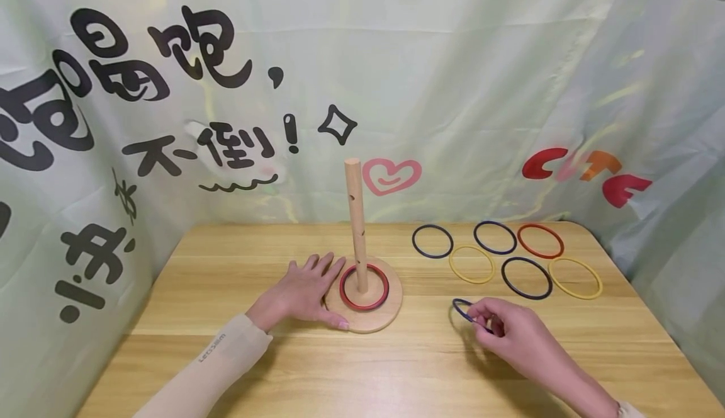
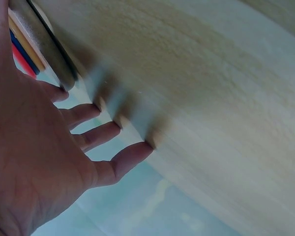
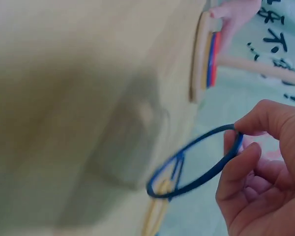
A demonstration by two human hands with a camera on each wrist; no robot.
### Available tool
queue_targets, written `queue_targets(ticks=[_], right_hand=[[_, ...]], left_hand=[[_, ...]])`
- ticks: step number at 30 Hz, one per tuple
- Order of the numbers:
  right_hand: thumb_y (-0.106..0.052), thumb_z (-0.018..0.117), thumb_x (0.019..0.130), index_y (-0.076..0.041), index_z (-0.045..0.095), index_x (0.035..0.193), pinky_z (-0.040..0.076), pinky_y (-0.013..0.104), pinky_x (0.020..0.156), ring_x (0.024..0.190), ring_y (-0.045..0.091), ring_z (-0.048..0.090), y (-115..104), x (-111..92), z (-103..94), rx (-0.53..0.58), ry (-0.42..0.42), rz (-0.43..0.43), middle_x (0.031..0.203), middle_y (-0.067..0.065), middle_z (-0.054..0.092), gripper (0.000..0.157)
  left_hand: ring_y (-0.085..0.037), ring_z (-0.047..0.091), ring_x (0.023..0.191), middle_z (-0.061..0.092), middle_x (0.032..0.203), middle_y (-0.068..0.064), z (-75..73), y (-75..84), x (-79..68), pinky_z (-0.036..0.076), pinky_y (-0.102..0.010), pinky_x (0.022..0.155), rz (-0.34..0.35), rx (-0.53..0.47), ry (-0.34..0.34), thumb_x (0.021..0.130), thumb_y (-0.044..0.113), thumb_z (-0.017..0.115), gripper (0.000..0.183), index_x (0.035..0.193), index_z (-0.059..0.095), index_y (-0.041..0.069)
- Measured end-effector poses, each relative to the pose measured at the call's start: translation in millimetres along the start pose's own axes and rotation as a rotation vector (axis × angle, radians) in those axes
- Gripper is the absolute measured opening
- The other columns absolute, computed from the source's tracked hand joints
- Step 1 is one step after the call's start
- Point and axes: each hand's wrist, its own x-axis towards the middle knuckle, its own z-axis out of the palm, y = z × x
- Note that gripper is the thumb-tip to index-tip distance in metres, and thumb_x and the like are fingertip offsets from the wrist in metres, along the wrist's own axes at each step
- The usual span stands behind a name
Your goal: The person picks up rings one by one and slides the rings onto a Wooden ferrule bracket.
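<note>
blue ring [image 3: 206,178] is pinched in right hand [image 1: 506,330], tilted above tabletop [image 1: 396,374], right of wooden peg [image 1: 357,223] with red ring [image 1: 387,289] round it, left hand [image 1: 303,289] spread against peg's base [image 1: 393,308], and six loose rings [image 1: 521,259] lie toward tabletop's far right corner
</note>
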Motion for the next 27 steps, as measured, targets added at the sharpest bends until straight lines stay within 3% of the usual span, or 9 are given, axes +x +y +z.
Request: queue_targets(ticks=[6, 18, 22, 27], right_hand=[[0.009, 0.079, 0.085, -0.026, 0.073, 0.096, 0.047, 0.022, 0.055, 0.067, -0.002, 0.053, -30, 16, -0.3, 0.054, 0.061, -0.216, 0.081, -0.022, 0.058, 0.038], [0.005, 0.073, 0.095, -0.021, 0.072, 0.112, 0.045, 0.014, 0.059, 0.071, -0.001, 0.054, -93, 53, -13.0, 0.101, 0.088, -0.524, 0.087, -0.018, 0.058, 0.032], [0.004, 0.071, 0.099, -0.014, 0.069, 0.117, 0.046, 0.015, 0.059, 0.072, 0.0, 0.053, -111, 66, -22.2, 0.082, 0.08, -0.562, 0.088, -0.015, 0.055, 0.026], [0.004, 0.07, 0.102, -0.01, 0.069, 0.121, 0.047, 0.016, 0.058, 0.069, 0.001, 0.055, -132, 81, -36.4, 0.11, 0.11, -0.544, 0.089, -0.012, 0.059, 0.024]], left_hand=[[-0.052, 0.027, 0.157, 0.022, 0.177, -0.022, 0.2, 0.5, 0.4, 0.029, -0.084, 0.11, -0.002, -0.01, 0.006, 0.075, 0.092, 0.074, 0.138, 0.176, 0.023, 0.014], [-0.051, 0.028, 0.157, 0.023, 0.177, -0.023, 0.2, -0.5, 0.1, 0.029, -0.084, 0.11, 0.005, -0.002, 0.017, 0.075, 0.095, 0.07, 0.139, 0.176, 0.022, 0.014], [-0.053, 0.029, 0.157, 0.024, 0.177, -0.023, 0.4, -0.7, 0.2, 0.029, -0.085, 0.109, 0.009, 0.005, 0.018, 0.075, 0.094, 0.071, 0.138, 0.176, 0.023, 0.013], [-0.052, 0.028, 0.157, 0.024, 0.177, -0.022, 1.2, -1.4, 0.8, 0.029, -0.084, 0.11, 0.009, 0.022, 0.014, 0.075, 0.096, 0.068, 0.138, 0.177, 0.021, 0.015]])
